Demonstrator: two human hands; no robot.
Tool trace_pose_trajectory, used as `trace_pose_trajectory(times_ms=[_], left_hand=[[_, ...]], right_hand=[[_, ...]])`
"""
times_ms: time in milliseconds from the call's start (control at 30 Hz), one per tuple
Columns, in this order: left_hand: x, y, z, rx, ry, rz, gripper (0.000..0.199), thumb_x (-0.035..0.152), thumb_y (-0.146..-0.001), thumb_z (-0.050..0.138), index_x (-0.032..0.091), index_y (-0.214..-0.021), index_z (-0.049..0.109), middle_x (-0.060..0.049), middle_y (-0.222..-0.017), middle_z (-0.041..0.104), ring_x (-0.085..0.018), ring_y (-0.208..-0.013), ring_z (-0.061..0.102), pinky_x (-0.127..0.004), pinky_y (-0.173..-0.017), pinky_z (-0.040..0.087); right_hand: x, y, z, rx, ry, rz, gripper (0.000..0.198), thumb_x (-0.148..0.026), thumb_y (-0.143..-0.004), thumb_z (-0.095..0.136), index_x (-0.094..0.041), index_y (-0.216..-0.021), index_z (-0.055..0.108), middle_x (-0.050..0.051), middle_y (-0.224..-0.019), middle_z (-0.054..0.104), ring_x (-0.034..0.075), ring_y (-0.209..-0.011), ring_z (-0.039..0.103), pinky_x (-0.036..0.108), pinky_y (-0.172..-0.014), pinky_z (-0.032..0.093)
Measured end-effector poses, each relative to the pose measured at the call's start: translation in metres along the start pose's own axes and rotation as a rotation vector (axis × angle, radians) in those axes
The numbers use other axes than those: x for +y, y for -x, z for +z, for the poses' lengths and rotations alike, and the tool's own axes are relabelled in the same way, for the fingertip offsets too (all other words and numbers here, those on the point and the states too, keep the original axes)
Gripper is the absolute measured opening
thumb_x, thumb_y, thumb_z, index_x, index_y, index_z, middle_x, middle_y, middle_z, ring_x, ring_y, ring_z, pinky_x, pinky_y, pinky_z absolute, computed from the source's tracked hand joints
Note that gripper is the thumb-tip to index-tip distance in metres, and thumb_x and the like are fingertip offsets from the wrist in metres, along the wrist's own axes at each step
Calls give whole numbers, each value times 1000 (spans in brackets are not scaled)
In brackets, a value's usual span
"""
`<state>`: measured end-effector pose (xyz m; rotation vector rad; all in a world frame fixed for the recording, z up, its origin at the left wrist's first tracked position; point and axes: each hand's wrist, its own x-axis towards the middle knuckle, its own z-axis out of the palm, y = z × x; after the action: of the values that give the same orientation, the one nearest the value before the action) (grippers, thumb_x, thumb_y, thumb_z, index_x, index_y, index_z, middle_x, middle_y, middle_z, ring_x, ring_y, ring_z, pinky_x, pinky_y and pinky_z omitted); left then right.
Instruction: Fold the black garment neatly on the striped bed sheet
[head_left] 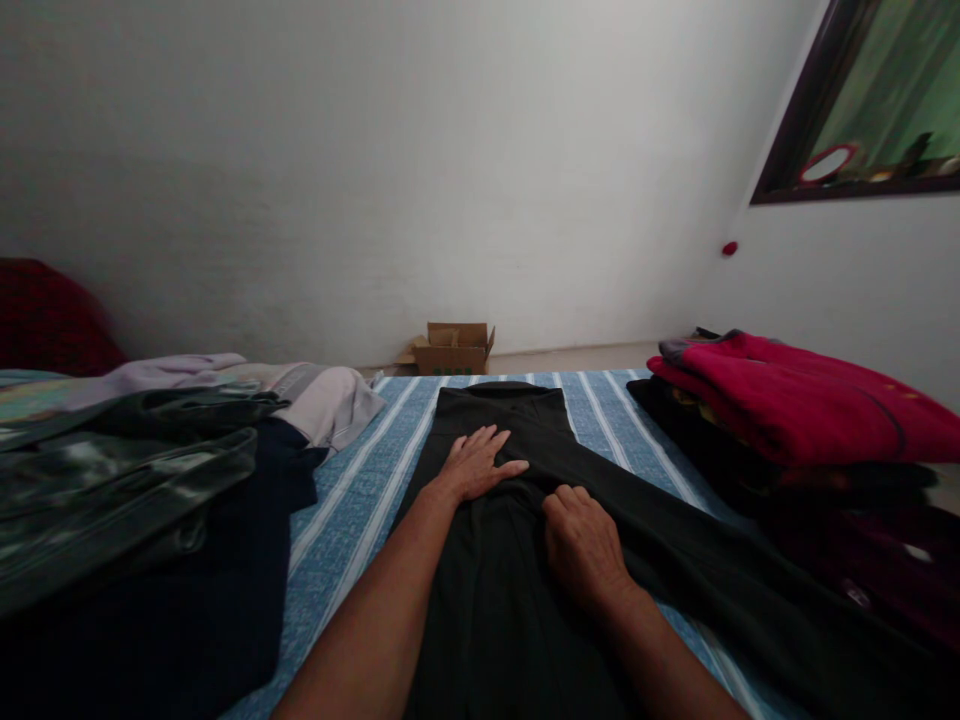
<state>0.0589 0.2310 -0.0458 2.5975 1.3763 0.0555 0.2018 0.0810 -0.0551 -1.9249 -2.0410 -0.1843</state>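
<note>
near the middle of the striped blue sheet (360, 480), the dark pants (502, 590) lie spread out, with the waist close to the far edge. one leg comes straight toward the near edge, and the other slants out toward the near right corner. the left hand (474, 465) lies on the pants below the waist, its grip spread wide. the right hand (583, 540) is near it on the pants, with its grip curled in; i cannot tell if it pinches the cloth. along the left edge are shiny dark green cloth (135, 510), navy cloth (247, 590) and pale cloth (337, 405). by the right edge, pink-red cloth (810, 400) tops a pile. past the far edge sits an open brown box (454, 355).
</note>
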Motion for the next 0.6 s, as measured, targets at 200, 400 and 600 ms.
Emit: trace_pose_trajectory(times_ms=[200, 400, 600], left_hand=[[-2, -1, 3, 17, 1, 9, 84, 75, -76, 21, 22, -141, 26, -10, -149, 19, -26, -137, 13, -46, -108, 10], [-2, -1, 3, 18, -3, 8, 85, 76, -75, 22, 22, -141, 26, -10, -149, 20, -26, -137, 13, -46, -107, 11], [0, 0, 1, 12, 5, 4, 86, 76, -75, 22, 21, -141, 27, -11, -149, 19, -26, -137, 13, -46, -107, 11]], right_hand=[[0, 0, 1, 14, 14, -5, 14, -8, -80, 48, -19, -77, 56, 4, -82, 56, 18, -77, 46, 30, -64, 26], [0, 1, 3, 8, 15, 1, 14, -9, -81, 47, -20, -78, 56, 4, -83, 56, 19, -78, 45, 31, -64, 26], [1, 0, 2, 12, 8, -1, 14, -10, -82, 48, -20, -78, 56, 3, -83, 56, 19, -78, 46, 31, -64, 26]])
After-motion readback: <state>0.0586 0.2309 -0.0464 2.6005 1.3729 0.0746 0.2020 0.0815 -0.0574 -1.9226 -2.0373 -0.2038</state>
